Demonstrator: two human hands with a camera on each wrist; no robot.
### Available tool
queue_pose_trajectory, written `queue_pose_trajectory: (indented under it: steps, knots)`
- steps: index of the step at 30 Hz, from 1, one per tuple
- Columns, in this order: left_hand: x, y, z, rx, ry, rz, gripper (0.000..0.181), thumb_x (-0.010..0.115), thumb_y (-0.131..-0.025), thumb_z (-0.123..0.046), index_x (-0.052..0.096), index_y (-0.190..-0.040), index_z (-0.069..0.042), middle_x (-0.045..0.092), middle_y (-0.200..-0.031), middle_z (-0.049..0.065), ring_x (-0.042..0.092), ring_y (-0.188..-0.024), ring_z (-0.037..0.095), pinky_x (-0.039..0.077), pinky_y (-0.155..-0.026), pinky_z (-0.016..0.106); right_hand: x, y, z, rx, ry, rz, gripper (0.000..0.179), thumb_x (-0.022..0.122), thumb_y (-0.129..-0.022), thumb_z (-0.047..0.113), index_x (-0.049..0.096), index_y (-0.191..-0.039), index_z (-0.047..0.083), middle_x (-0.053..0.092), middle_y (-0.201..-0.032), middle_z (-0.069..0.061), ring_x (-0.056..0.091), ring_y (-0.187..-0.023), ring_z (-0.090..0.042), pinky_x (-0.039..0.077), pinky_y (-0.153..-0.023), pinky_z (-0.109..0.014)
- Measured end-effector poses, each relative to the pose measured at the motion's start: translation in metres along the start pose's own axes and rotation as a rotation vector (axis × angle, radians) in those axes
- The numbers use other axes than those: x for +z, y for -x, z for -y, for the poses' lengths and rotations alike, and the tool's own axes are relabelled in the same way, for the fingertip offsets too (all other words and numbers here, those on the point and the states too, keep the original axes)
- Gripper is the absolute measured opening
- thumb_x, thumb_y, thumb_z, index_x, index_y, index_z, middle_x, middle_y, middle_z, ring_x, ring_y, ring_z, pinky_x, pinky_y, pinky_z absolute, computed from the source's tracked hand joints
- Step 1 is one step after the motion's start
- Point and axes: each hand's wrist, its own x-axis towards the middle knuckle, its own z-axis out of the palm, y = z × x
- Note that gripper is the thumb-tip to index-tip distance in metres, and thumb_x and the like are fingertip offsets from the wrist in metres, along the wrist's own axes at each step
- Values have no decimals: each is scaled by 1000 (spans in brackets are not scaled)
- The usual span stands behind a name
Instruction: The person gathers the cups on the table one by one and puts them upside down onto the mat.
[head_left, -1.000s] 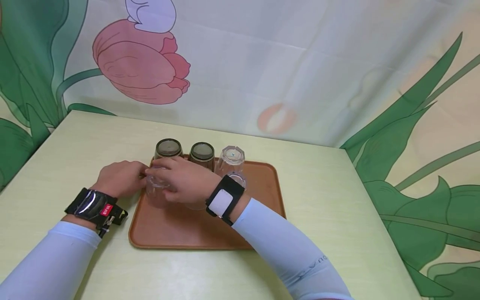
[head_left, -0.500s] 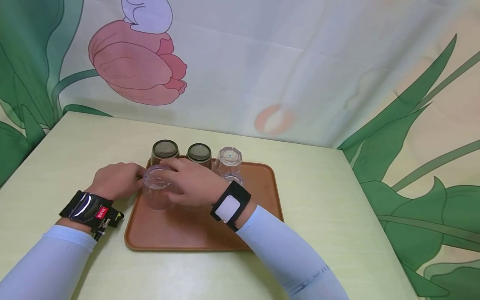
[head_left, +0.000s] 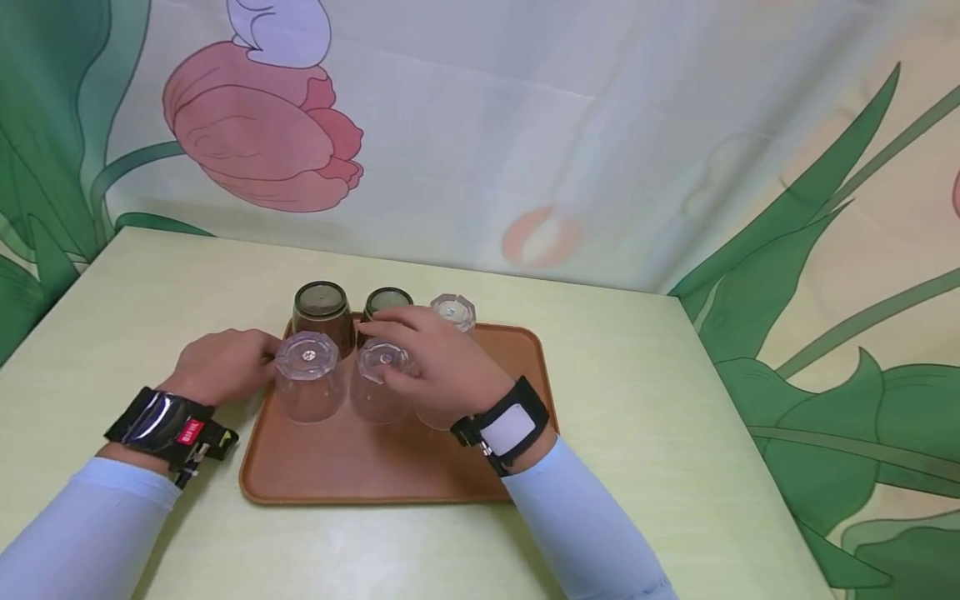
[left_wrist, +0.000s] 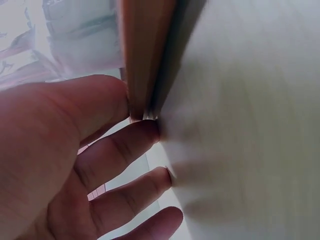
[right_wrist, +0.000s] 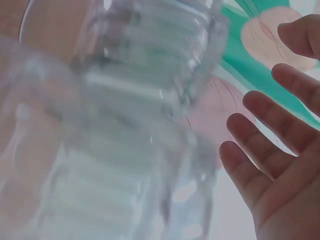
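Note:
In the head view, my left hand (head_left: 225, 362) is at the left edge of a brown tray (head_left: 345, 475). The left wrist view has its thumb and index finger pinching the tray rim (left_wrist: 145, 55). My right hand (head_left: 450, 367), fingers spread and holding nothing, is above the front row of upside-down clear glasses. That row has a left glass (head_left: 307, 387), a middle glass (head_left: 378, 400) and a right one mostly hidden by the hand. Behind stand two dark glasses, one at left (head_left: 322, 312) and one partly covered (head_left: 388, 298), plus a clear faceted glass (head_left: 453, 308).
The tray lies on a pale table (head_left: 622, 400). A printed cloth (head_left: 450, 150) with flowers and leaves hangs along the table's back. Clear glasses (right_wrist: 145, 175) loom large and blurred in the right wrist view, left of the fingers.
My right hand has left the front-left clear glass and moved right, over the middle and right ones. The left hand stays at the tray edge. The head view has shifted slightly.

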Motion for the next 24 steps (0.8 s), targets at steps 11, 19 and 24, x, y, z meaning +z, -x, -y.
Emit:
queue_pose_trajectory:
  steps: [11, 19, 24]
  knots:
    - [-2, 4, 9, -12, 19, -18, 30, 65, -94, -25, 75, -116, -8, 71, -98, 13, 56, -76, 24, 41, -57, 33, -18, 23, -19, -73, -10, -276, 43, 69, -92, 20, 63, -131, 4, 61, -130, -12, 56, -125, -24, 44, -109, -28]
    - [1, 10, 14, -23, 79, -41, 37, 63, -95, -32, 71, -122, -7, 70, -118, 22, 64, -92, 33, 54, -70, 48, -20, 28, -23, -74, -2, -293, 43, 68, -92, 20, 63, -131, 3, 61, -130, -14, 55, -125, -26, 43, -110, -31]
    - [0, 11, 16, -43, 109, -63, 51, 56, -99, -44, 64, -131, -5, 64, -127, 27, 61, -111, 47, 52, -85, 63, -21, 31, -26, -38, -20, -288, 43, 68, -92, 18, 62, -131, 3, 60, -132, -14, 54, -126, -27, 43, -110, -33]
